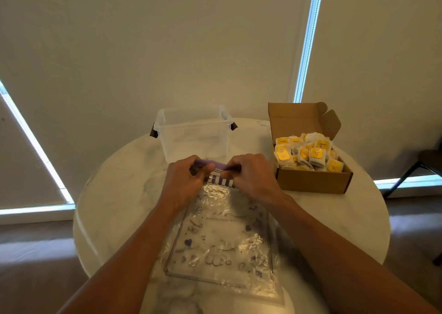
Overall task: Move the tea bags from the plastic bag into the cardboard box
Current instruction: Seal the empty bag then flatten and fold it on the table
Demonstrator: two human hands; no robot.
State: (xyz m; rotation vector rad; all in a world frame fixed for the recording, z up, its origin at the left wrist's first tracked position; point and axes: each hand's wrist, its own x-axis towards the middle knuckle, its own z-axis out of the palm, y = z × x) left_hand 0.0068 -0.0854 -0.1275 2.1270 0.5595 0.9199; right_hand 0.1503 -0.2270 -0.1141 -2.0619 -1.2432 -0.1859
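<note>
Both hands are curled closed on the far end of the plastic bag [222,242]. The left hand [184,177] and the right hand [251,175] each pinch the purple zip strip [210,164] from either side, close together, as one would to press the seal shut or pull it apart; which of the two cannot be told. The bag runs flat from the hands back toward the person along the tabletop [119,194], and it looks empty, which is likely why it lies so limp.

The tea bags [308,154] sit heaped in the cardboard box [313,180] just to the right of the right hand. Its lid is tipped back so the top is free for loading, and the transfer appears finished. Beyond the hands stands a clear plastic tub [193,134] — nothing visible inside it.
</note>
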